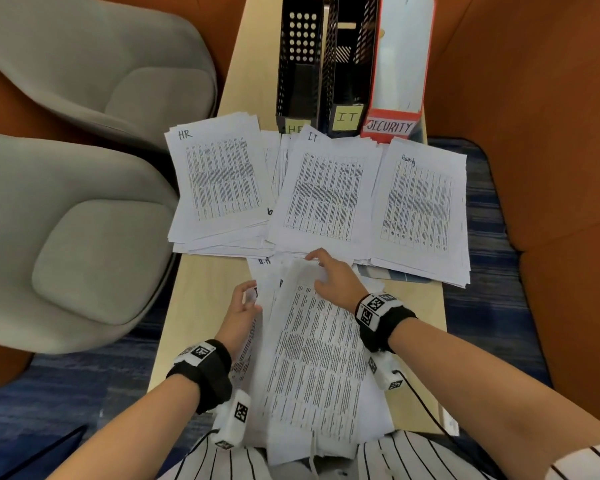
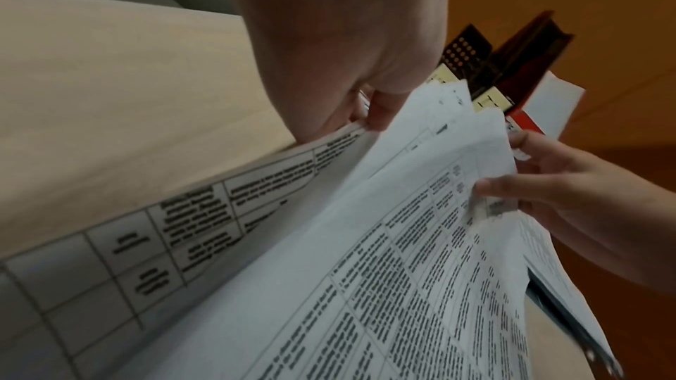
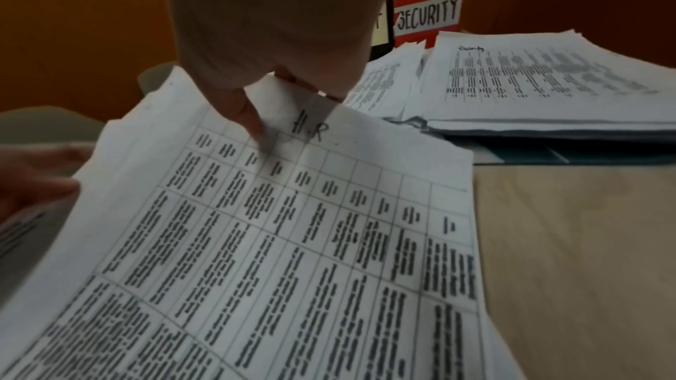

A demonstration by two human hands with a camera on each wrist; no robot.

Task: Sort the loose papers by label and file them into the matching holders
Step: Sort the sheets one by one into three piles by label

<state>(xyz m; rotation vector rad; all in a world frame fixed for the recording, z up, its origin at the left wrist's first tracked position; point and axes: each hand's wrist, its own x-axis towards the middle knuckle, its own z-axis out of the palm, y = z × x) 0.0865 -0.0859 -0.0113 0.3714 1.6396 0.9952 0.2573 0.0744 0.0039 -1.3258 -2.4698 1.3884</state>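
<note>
Three sorted stacks lie mid-table: HR stack (image 1: 219, 181), IT stack (image 1: 326, 192), Security stack (image 1: 420, 206). Behind them stand the black HR holder (image 1: 298, 64), the black IT holder (image 1: 350, 64) and the red-and-white SECURITY holder (image 1: 395, 64). A loose pile of printed sheets (image 1: 312, 358) lies at the near edge. My right hand (image 1: 329, 275) pinches the top edge of a sheet marked H.R (image 3: 311, 129) and lifts it off the pile. My left hand (image 1: 243, 306) grips the pile's left edge (image 2: 340, 137), fingers curled round the sheets.
The wooden table (image 1: 201, 306) is narrow. Two grey chairs (image 1: 84, 209) stand close on its left and an orange wall (image 1: 534, 98) on its right. A blue folder (image 3: 530, 152) lies under the Security stack. Bare tabletop shows right of the loose pile (image 3: 585, 242).
</note>
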